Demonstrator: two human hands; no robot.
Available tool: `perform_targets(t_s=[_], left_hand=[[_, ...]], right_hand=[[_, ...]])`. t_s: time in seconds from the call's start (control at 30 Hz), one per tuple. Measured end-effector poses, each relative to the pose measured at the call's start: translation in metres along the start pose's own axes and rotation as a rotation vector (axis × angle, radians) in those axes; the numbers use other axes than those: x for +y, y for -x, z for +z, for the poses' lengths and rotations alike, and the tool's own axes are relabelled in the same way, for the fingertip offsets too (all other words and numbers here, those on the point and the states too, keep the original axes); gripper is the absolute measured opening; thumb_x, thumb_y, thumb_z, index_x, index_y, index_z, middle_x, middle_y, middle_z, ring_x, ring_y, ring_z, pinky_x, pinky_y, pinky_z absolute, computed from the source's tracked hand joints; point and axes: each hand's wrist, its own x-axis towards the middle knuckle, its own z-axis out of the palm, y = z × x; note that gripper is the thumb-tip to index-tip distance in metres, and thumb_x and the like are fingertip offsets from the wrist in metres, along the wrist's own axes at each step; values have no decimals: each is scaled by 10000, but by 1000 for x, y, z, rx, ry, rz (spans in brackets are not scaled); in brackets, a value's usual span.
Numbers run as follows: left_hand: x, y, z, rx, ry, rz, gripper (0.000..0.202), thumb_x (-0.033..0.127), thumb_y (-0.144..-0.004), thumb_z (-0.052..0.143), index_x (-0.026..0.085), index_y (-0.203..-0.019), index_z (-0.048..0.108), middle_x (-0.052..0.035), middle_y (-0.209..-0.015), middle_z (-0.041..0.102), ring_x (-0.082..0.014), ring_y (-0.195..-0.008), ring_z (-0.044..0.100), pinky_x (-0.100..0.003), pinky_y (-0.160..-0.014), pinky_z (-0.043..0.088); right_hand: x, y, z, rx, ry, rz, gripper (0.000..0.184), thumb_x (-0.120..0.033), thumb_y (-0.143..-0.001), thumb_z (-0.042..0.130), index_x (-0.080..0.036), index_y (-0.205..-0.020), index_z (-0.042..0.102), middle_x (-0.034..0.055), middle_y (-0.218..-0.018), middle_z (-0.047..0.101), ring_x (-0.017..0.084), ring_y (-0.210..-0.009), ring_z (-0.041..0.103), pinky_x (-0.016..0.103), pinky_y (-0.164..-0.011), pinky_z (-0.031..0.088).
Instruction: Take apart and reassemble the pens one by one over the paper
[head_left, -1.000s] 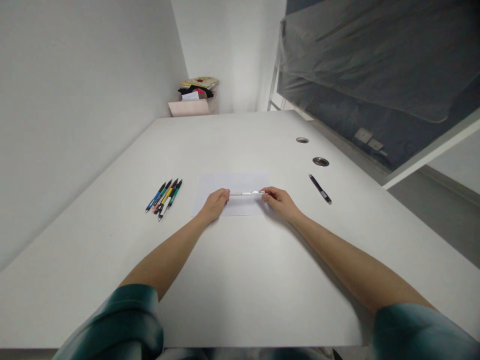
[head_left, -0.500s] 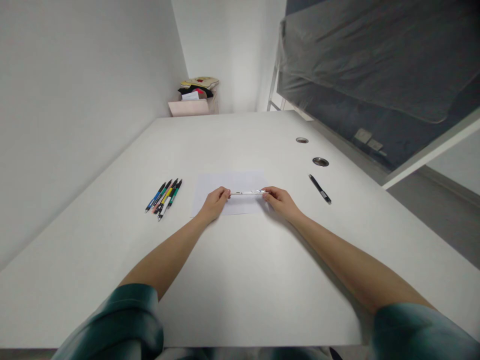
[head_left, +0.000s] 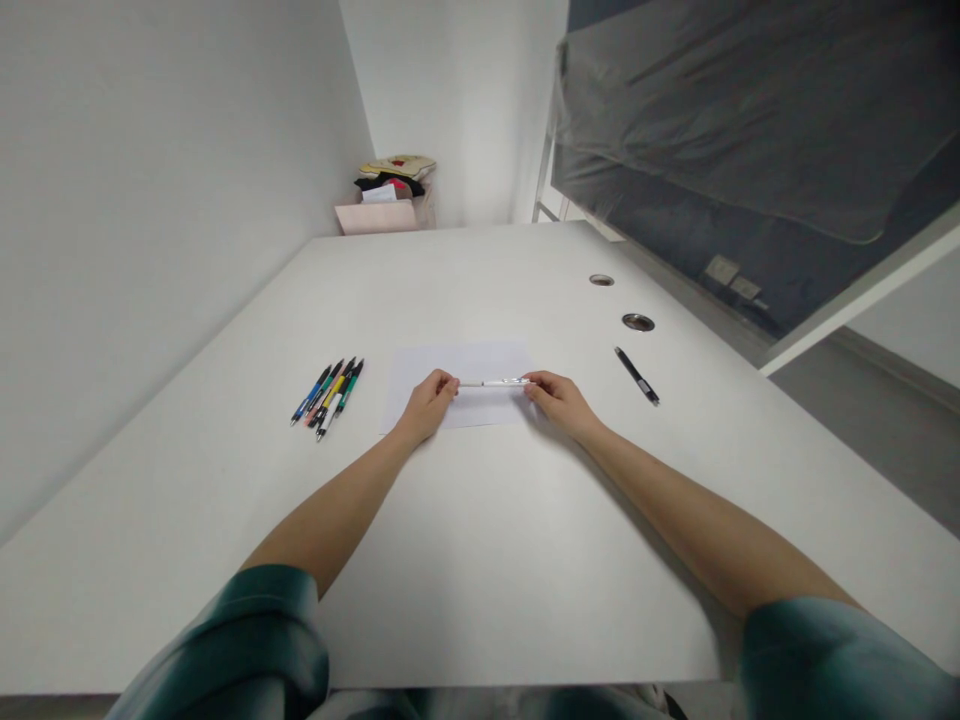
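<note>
A slim white pen (head_left: 491, 383) lies level between my hands, just above a sheet of white paper (head_left: 457, 372). My left hand (head_left: 429, 405) pinches the pen's left end, and my right hand (head_left: 559, 402) holds its right end. Both hands rest over the lower edge of the sheet. Left of the paper lies a tight group of several colored click pens (head_left: 328, 398). To the right, a single black pen (head_left: 637, 376) lies slanted on the white table (head_left: 480, 560).
Two round metal grommets (head_left: 637, 322) sit in the table's far right area. A wall runs along the left edge. A pink box with clothes (head_left: 375, 216) stands beyond the far end. A dark grey sheet (head_left: 750, 110) hangs at upper right, above wall sockets (head_left: 721, 268).
My head has shifted slightly, so the scene sits a little higher and further left. Both hands still hold the pen in about the same place.
</note>
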Motion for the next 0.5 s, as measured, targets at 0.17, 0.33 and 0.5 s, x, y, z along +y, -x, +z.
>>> perform_targets(t_s=[0.17,0.33,0.5], left_hand=[[1,1,0,-9,2,26,164,355,-833,528,199,-884,524,13,-756,540,-152,-728,493,-278,-711,392],[6,1,-2,-43,-84,37,344,453,-915,395,192,-742,539,-7,-704,543,-175,-726,503,-297,-711,393],[8,2,-3,-97,-96,20,416,523,-907,382,193,-721,554,-14,-691,556,-182,-714,508,-302,-716,407]], right_hand=[[-3,1,-1,-19,-16,8,366,-476,-734,576,-164,-906,659,-7,-643,564,128,-564,436,272,-548,340],[-5,1,-1,-3,-24,8,338,-443,-712,591,-161,-885,657,3,-669,591,141,-603,484,289,-605,378],[-6,1,-1,-5,-44,13,249,-393,-715,586,-181,-834,638,11,-697,620,158,-646,523,298,-625,392]])
